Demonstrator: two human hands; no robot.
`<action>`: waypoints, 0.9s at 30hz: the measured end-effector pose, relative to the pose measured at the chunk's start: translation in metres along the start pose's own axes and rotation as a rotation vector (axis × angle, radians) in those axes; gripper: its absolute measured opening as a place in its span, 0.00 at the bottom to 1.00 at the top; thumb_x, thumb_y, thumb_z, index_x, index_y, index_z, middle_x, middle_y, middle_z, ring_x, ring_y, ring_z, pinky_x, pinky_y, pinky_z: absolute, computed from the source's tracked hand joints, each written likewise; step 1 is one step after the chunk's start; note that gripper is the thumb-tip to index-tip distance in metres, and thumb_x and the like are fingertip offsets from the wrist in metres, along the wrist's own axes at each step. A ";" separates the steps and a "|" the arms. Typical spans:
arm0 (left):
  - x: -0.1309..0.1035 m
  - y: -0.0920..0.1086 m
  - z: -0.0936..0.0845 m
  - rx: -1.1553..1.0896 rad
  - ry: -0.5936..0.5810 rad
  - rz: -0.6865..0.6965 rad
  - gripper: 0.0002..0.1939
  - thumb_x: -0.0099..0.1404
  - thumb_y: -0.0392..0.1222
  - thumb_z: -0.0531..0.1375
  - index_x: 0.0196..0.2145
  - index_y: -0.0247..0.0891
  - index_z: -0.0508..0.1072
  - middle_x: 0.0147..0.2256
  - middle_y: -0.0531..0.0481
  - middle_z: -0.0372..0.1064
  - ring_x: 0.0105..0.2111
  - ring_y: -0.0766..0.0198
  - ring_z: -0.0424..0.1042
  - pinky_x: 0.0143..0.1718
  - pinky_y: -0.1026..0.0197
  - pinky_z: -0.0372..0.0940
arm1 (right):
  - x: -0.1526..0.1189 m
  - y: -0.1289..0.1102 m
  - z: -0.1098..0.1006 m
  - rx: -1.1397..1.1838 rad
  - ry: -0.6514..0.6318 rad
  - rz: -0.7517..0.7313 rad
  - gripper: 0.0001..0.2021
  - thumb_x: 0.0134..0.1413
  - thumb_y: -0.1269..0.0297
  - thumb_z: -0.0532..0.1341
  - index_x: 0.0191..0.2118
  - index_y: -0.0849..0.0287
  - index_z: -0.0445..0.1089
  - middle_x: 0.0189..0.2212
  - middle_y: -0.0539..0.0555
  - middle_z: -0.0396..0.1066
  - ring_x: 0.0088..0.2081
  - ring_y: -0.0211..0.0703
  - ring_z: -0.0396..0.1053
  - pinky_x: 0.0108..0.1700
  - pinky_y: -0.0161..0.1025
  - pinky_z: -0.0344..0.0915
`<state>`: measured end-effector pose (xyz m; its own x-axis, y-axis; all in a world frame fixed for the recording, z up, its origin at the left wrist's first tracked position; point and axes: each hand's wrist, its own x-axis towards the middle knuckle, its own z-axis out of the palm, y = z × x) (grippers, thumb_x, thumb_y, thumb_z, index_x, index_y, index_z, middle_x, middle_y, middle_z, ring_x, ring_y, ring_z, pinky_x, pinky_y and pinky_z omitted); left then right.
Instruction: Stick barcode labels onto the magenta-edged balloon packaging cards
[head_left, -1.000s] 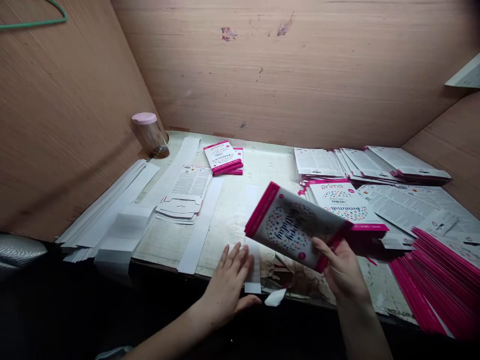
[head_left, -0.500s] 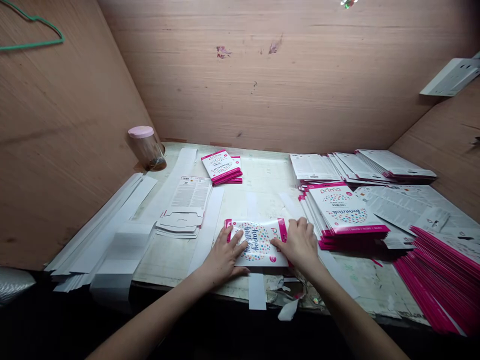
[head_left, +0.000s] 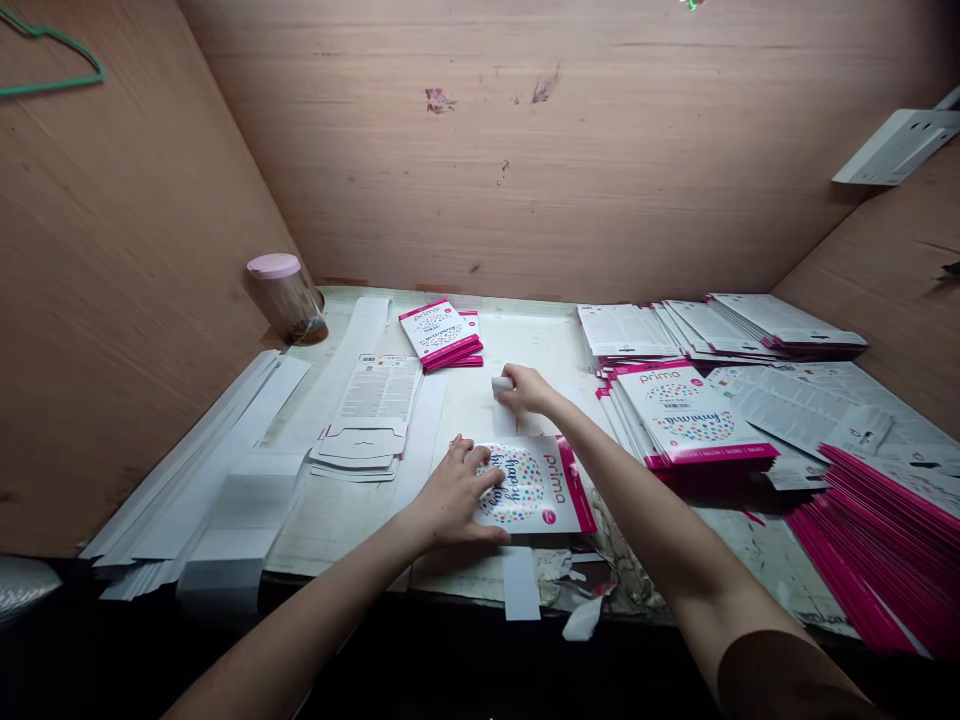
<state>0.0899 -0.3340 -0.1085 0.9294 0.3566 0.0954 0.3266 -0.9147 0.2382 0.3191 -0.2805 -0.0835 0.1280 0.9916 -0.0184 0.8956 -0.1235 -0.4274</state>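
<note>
A white and pink card packet [head_left: 536, 490] printed "prima" and "happy birthday" lies flat near the table's front edge. My left hand [head_left: 457, 495] presses on its left end with the fingers spread. Beneath the packet runs a white paper strip [head_left: 520, 585], whose near end hangs over the table edge. Beyond the packet, my right hand [head_left: 529, 388] pinches the far end of the strip and holds it raised off the table.
Finished-looking packets [head_left: 439, 330] lie at the back. Flat printed cards [head_left: 375, 400] and paper strips [head_left: 187, 460] are on the left, near a lidded jar [head_left: 289, 300]. Packet stacks [head_left: 686, 415] and pink-edged cards [head_left: 885, 550] fill the right side.
My right hand has left the packet's right end, moved up and left beyond it, and taken hold of the strip's far end. My left hand stays on the packet.
</note>
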 end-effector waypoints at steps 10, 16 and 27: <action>-0.001 -0.001 0.007 -0.137 0.006 -0.029 0.47 0.50 0.69 0.64 0.61 0.42 0.61 0.52 0.38 0.59 0.54 0.41 0.56 0.55 0.39 0.58 | -0.189 -0.010 0.076 0.113 0.433 -0.448 0.10 0.63 0.72 0.52 0.42 0.58 0.70 0.45 0.58 0.76 0.51 0.48 0.71 0.51 0.45 0.69; -0.001 -0.004 0.009 0.000 -0.038 0.002 0.43 0.54 0.72 0.59 0.60 0.45 0.65 0.60 0.37 0.56 0.57 0.37 0.54 0.56 0.39 0.56 | -0.250 -0.017 0.081 0.007 0.344 -0.598 0.17 0.57 0.60 0.63 0.49 0.63 0.68 0.50 0.64 0.71 0.53 0.59 0.67 0.54 0.58 0.67; 0.001 -0.003 0.011 -0.068 -0.075 0.054 0.23 0.75 0.43 0.41 0.62 0.39 0.61 0.64 0.48 0.57 0.64 0.52 0.55 0.65 0.41 0.43 | -0.156 -0.001 0.050 0.246 0.199 -0.310 0.06 0.56 0.70 0.62 0.29 0.57 0.68 0.33 0.54 0.68 0.38 0.46 0.63 0.41 0.45 0.64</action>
<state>0.0915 -0.3332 -0.1201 0.9565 0.2894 0.0380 0.2653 -0.9164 0.2996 0.2773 -0.4335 -0.1251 -0.0299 0.9505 0.3091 0.7795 0.2158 -0.5881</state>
